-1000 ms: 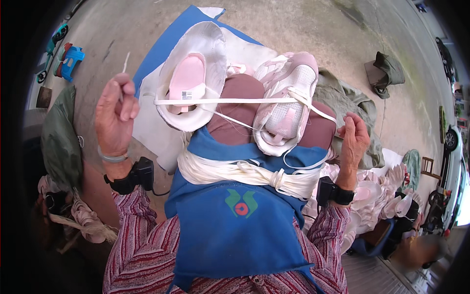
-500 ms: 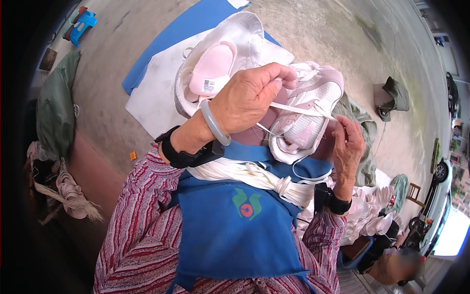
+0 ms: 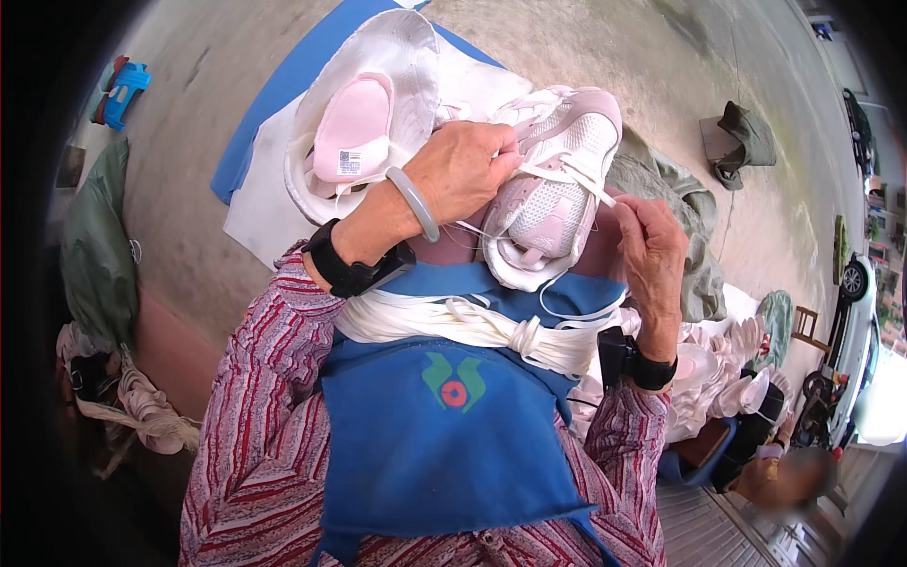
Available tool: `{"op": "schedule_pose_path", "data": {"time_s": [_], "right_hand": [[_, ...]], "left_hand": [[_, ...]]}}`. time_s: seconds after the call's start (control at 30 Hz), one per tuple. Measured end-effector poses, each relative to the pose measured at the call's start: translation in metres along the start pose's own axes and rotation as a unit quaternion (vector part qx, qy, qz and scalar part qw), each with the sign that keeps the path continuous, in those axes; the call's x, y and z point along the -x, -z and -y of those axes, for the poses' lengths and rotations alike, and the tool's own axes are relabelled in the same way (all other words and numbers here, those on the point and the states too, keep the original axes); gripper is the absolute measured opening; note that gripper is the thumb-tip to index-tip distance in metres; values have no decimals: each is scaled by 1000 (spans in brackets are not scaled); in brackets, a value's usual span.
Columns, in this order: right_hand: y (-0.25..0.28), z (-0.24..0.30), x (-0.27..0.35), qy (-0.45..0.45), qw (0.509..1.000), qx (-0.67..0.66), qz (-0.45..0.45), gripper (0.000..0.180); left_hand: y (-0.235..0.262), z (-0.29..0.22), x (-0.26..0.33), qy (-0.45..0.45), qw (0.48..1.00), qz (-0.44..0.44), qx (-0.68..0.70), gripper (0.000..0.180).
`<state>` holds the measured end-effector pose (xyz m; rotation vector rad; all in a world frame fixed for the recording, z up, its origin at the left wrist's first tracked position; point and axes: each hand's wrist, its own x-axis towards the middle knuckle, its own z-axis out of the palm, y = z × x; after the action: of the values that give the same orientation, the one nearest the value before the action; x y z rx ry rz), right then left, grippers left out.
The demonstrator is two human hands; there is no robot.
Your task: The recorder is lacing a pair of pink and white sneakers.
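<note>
A white and pale pink sneaker (image 3: pixel 545 213) rests on my lap with its toe pointing away from me. White shoelace (image 3: pixel 567 170) crosses its front through the eyelets. Fingers and thumb pinched, my left hand (image 3: pixel 460 175) grips a lace at the shoe's left side; the fingertips partly hide it. On the other side my right hand (image 3: pixel 654 244) is closed on the lace's other end, just off the shoe's edge. A bundle of white laces (image 3: pixel 430 319), knotted at its right, lies across my blue apron (image 3: pixel 453 454).
Beyond my left hand a white open-topped item (image 3: pixel 402 80) holds a pink insole (image 3: pixel 354 123), on white and blue sheets (image 3: pixel 248 151). Grey-green cloth (image 3: pixel 666 180) lies right. Many pale shoe parts (image 3: pixel 709 369) are piled lower right, near another person (image 3: pixel 779 477). A blue stool (image 3: pixel 126 94) stands far left.
The sneaker and the white item sit further left and higher in view. My left hand has come down beside the shoe, and the lace between the hands lies closer to it.
</note>
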<state>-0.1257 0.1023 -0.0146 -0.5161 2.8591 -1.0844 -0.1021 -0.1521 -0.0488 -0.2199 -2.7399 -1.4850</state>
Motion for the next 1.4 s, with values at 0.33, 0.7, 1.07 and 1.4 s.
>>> {"op": "schedule_pose_path", "data": {"time_s": [0.33,0.7,1.07,1.4], "right_hand": [[7,-15,19,-13,993,-58,-106,9],[-6,3,79,97,977,86,166,20],[5,0,63,-92,979,-176,-43,8],[-24,-18,4,-4,1000,-18,-20,25]], "left_hand": [[1,5,-2,-5,999,-38,-31,24],[9,-9,13,74,970,-79,216,34],[-9,-15,5,95,992,-3,79,18],[-14,-53,43,91,974,92,184,14]]}}
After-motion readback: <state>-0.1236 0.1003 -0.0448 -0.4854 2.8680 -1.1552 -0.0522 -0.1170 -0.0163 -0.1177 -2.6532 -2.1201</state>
